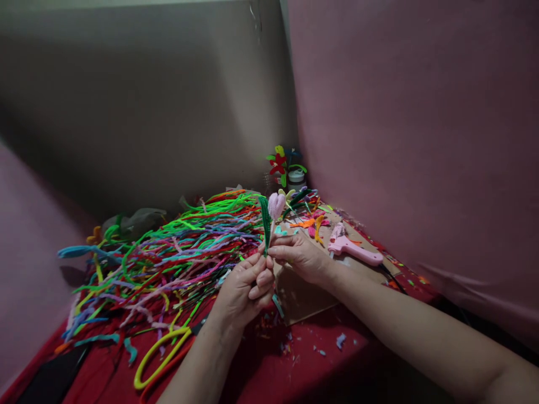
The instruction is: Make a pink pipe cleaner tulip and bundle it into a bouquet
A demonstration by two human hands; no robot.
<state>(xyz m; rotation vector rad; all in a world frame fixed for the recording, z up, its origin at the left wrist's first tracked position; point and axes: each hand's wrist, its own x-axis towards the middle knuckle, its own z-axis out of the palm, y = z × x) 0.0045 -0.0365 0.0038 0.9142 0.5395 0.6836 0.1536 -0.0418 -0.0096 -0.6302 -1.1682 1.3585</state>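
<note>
Between my two hands, upright over the front of the table, stands a pipe-cleaner tulip [276, 206] with a pale pink head and a pale stem. A dark green pipe-cleaner leaf [265, 219] rises along its left side. My left hand [251, 280] pinches the base, where leaf and stem meet, its other fingers curled. My right hand [300, 253] is closed too, thumb and forefinger pinching the stem just above my left fingertips. The exact meeting point of stem and leaf is covered by my fingers.
Loose pipe cleaners [197, 241] in many colours heap across the left. A pink glue gun [353, 248] lies on a cardboard sheet [309, 297] at right. Yellow-handled scissors [158, 359] are at front left. Finished flowers [278, 164] stand by a white-lidded jar [296, 178] behind.
</note>
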